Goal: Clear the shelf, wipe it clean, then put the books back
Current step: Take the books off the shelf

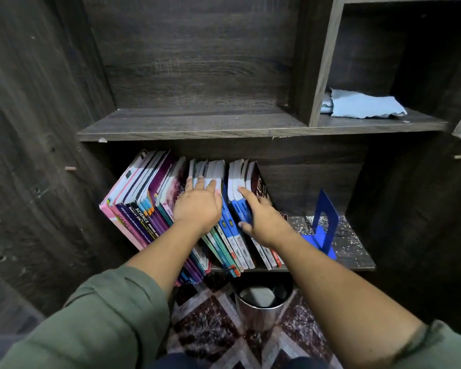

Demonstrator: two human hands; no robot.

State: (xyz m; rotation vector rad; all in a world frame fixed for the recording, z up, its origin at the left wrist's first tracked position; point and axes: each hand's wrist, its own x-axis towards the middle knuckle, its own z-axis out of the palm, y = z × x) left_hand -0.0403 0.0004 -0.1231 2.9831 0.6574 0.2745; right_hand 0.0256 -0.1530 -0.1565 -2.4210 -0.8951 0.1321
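Presently, item by item, from the hands outward.

Left hand (pixel 197 206): laid on the books (pixel 155 198), fingers fairly straight and a little spread over the top edges of the middle group; nothing is pinched.

Right hand (pixel 266 222): set on the rightmost group, index finger stretched along the page tops, thumb pressed to a blue spine. The other fingers are hidden past a dark cover, so a grip cannot be told.

Books: a full row, kept on the lower shelf (pixel 351 243), all leaned to the left, spines outward.

Bookend (pixel 324 225): blue, stood apart from the row on the shelf's right part, where pale specks are seen on the board.

Cloth (pixel 365 103): folded, laid in the upper right compartment, touched by neither hand.

Bin (pixel 261 302): on the floor below the shelf.

Progress, as judged: clearing is hardly begun — no book is seen off the shelf, and the specks suggest an unwiped board. Wiping and the return of the books are left to be done.
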